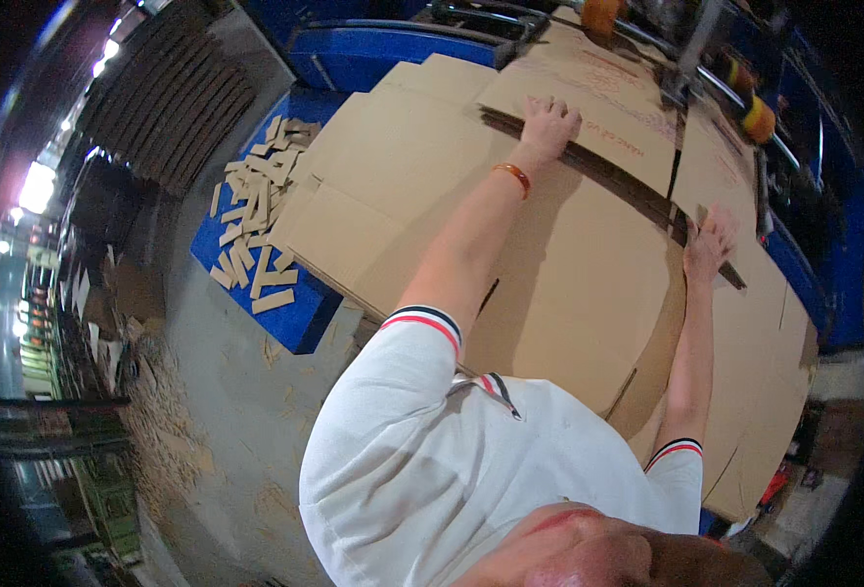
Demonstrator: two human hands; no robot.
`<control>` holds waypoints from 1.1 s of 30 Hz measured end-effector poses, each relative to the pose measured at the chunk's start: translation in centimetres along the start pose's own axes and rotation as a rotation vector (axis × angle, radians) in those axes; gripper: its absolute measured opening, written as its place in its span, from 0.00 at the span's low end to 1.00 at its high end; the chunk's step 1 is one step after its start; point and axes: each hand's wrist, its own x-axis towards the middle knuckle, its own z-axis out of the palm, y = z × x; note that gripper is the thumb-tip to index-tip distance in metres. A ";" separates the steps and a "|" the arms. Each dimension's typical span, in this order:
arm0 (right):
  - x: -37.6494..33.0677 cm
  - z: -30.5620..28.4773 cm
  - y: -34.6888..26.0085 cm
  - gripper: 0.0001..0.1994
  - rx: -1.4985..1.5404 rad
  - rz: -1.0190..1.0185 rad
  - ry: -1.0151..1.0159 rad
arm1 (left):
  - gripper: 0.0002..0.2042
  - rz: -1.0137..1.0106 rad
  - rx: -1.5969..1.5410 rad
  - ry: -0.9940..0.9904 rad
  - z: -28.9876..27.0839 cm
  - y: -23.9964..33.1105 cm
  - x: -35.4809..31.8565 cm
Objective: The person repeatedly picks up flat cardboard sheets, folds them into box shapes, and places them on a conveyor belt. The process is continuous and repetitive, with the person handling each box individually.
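Left hand (549,129) and right hand (710,245) are touching flat, brown printed cardboard (603,110), ideally keeping it level; whether pinching, we can't tell.

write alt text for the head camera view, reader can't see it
A white-shirted person touches the near edges of printed cardboard sheets with left hand and right hand, above plain cardboard. Cardboard offcuts lie on a blue platform at left; orange rollers are at upper right.

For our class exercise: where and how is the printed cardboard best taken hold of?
Probably the near edge of the printed cardboard, coming from the near side, at two spread spots: it is wide, that edge lies above plain cardboard, and orange rollers sit beyond it.
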 end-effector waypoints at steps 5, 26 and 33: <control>1.6 3.3 0.3 0.37 0.200 0.173 0.282 | 0.25 -0.209 0.679 0.163 1.9 -5.2 -1.5; 1.2 1.4 0.3 0.29 0.264 0.048 0.212 | 0.40 -1.088 -0.046 -0.231 -11.4 -30.8 -14.6; 1.0 2.0 1.0 0.28 0.305 0.166 0.170 | 0.31 -0.971 0.346 0.060 -8.3 -26.3 -18.3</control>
